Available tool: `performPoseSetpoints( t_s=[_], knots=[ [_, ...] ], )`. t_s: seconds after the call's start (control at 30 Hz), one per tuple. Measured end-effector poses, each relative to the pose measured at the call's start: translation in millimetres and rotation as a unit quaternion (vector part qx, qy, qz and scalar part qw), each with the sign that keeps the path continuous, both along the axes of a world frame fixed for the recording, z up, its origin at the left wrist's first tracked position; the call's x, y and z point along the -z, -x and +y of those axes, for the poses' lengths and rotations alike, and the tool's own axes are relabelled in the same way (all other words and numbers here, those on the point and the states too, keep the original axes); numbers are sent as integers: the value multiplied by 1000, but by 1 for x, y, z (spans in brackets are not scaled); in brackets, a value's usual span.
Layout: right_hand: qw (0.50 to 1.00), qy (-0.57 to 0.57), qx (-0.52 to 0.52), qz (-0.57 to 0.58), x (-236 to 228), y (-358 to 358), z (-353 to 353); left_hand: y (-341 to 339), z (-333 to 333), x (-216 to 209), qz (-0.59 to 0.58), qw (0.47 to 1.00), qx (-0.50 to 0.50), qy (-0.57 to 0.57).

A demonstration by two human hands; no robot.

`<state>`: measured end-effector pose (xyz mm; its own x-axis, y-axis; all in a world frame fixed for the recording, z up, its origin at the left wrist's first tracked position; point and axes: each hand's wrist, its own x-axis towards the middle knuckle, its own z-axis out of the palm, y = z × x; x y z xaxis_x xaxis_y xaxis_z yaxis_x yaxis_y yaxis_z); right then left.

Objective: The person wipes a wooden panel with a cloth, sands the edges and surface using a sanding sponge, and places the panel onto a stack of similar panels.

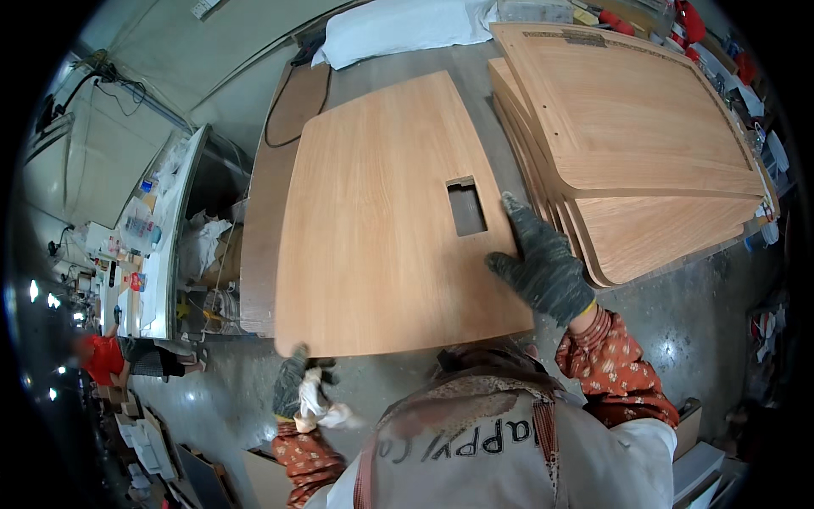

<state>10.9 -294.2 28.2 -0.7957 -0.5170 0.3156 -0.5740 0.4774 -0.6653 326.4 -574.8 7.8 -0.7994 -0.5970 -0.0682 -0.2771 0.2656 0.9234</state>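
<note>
A light wood-grain panel (373,220) with rounded corners lies flat on the worktable, its near edge jutting over the front. Toward its right side is a rectangular cut-out (465,208). My right hand (547,263), in a dark grey glove, rests at the panel's right edge, thumb on the top face and fingers stretched out and apart from it. At the near left corner is my left hand (291,382), gloved too, with a crumpled white rag (313,400) in its grip. Some of its fingers are hidden by the rag and blurred.
Several similar panels (644,119) are stacked on the right of the worktable (407,76). White wrapped material (407,30) lies at the back, and a dark cable (270,127) at the left. Further left stand a cluttered bench (161,246) and a person in red (103,358).
</note>
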Motion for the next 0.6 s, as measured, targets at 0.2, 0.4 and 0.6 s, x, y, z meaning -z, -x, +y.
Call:
performPoseSetpoints(
  t_s=[0.2, 0.4, 0.6],
  knots=[
    [992, -48, -117, 14, 37, -33, 4, 9, -48, -11, 234, 816, -73, 523],
    [960, 175, -219, 3, -17, -60, -30, 161, 34, -56, 332, 941, -47, -44],
    [935, 312, -69, -152, 8, -26, -35, 220, 83, -51, 254, 834, 254, -419]
  ],
)
